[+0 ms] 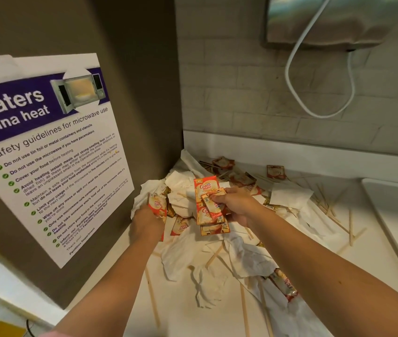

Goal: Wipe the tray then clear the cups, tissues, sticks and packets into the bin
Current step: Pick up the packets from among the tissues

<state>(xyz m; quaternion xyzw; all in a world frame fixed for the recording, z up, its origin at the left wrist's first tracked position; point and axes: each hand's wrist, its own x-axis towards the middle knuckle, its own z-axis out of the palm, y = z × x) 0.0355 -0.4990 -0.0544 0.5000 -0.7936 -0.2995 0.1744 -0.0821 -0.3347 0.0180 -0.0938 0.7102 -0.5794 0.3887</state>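
Your right hand (238,206) pinches a fan of packets (209,205); your left hand (148,221) grips another with tissues (181,188) in the tabletop's (183,310) back-left corner. Bunch both tight before carrying them binward, then sweep up the sticks (349,227).

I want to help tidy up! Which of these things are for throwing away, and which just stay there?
For the job:
- creamer packets held in the right hand
- packet at the left hand
- crumpled tissues
- wooden stir sticks
- white tray, at the right edge

Just there:
- microwave safety poster
- white cable on the tiled wall
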